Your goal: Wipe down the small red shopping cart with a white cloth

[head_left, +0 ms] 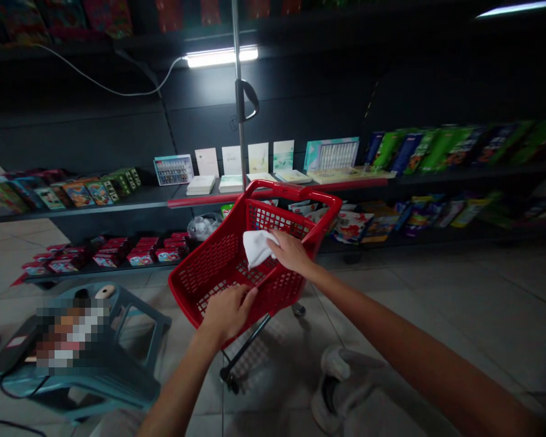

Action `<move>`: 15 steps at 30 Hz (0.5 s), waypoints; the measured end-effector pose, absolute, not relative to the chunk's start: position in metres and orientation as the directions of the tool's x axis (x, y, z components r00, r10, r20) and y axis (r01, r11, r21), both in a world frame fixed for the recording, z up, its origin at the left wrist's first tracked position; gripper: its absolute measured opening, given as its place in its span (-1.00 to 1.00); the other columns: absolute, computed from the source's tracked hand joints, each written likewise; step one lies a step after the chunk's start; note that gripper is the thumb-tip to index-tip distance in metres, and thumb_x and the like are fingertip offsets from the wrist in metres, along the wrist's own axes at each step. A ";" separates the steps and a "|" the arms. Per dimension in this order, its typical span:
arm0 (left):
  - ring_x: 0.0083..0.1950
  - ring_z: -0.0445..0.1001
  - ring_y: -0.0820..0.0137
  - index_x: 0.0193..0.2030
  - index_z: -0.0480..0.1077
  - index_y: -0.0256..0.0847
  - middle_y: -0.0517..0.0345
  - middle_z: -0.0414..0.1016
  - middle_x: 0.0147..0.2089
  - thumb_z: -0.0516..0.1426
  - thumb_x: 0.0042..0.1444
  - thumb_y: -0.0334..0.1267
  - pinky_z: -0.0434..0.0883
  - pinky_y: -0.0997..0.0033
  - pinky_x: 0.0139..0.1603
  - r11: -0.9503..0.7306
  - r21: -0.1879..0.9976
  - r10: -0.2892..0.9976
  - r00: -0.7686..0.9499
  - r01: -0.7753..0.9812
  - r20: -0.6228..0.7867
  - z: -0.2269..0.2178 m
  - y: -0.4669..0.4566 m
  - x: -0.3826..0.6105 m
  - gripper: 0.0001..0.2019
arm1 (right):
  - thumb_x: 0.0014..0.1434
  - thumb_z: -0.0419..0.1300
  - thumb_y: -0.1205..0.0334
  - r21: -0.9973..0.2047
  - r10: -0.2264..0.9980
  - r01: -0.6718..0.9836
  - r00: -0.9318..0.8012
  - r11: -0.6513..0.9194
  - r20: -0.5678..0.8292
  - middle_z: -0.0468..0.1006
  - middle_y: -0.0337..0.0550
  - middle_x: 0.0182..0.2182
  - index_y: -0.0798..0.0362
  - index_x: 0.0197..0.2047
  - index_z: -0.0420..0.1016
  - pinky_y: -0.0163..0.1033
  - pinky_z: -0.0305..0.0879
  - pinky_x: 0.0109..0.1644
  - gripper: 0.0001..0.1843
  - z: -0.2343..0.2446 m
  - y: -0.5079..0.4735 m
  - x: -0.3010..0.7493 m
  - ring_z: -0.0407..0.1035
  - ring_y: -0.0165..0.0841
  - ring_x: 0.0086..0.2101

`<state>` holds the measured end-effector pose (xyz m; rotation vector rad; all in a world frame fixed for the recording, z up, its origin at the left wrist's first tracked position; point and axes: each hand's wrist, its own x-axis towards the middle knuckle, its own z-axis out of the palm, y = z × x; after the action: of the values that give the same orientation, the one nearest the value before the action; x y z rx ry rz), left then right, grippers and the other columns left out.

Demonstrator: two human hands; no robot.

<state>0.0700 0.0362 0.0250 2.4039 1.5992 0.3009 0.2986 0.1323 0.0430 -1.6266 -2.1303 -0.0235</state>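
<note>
A red plastic shopping cart [204, 258] on a metal frame with wheels stands before me, turned at an angle to the shelves. Its perforated basket holds no goods that I can see. My right hand [292, 250] is closed around a bunched white cloth [256, 247], over the basket near its right side wall. On the near rim rests my left hand [229, 311], its fingers curled over the edge and the thumb pointing right. Part of the near basket wall is hidden behind this hand.
Shelves behind the cart carry books [232, 182], boxed pen sets [332, 155], snack bags [437, 149] and red boxes [141, 252]. A vertical metal pole [235, 36] rises behind the cart. At left stands a blue-grey plastic stool [141, 312] with items on it, partly pixelated.
</note>
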 end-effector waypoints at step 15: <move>-0.02 0.63 0.16 0.03 0.52 0.01 0.00 0.66 -0.08 -0.36 0.41 0.16 0.43 0.25 -0.03 -0.389 0.170 0.917 0.398 0.905 -0.024 0.011 0.073 0.054 -0.33 | 0.24 0.03 0.29 -0.469 0.660 0.869 0.262 0.155 0.704 0.38 0.22 0.08 0.22 0.19 0.37 -0.05 0.22 0.30 -0.53 -0.028 0.088 0.360 0.30 -0.08 0.16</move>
<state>0.0536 0.0729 0.0112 2.4931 1.6389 0.1108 0.3603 0.0875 -0.0275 -1.5688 -1.4637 -0.2729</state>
